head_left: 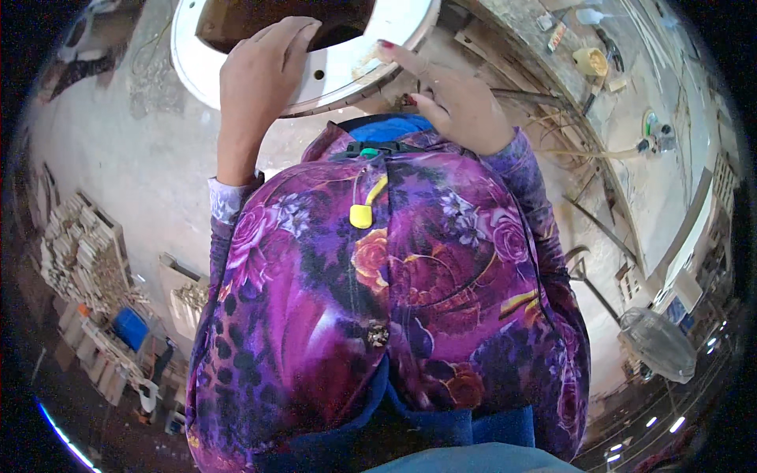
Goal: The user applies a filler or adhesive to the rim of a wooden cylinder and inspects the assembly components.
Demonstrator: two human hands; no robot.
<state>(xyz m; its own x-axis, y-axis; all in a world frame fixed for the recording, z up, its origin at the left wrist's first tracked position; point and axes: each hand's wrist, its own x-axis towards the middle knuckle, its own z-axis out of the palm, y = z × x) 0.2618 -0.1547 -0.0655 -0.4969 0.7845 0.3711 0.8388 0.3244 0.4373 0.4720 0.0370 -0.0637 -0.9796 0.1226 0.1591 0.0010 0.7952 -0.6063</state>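
Note:
In front of me, at the top of the head view, is a white ring-shaped piece (197, 72) with a wide opening and a brown inside. A small dark hole and a brownish smear show on its face. My left hand (260, 83) lies over the near left part of the ring, its fingers bent together over the inner edge. To the right, my right hand (461, 102) stretches its index finger to the ring's face beside the smear. Its thumb stands apart, below the rim, and I see nothing held in it.
On the right, a worktop (670, 193) carries a pale yellow cup (590, 61) and small tools. Stacked wood pieces (79, 252) and a blue object (130, 328) are at the left. A grey oval item (658, 344) sits at the lower right.

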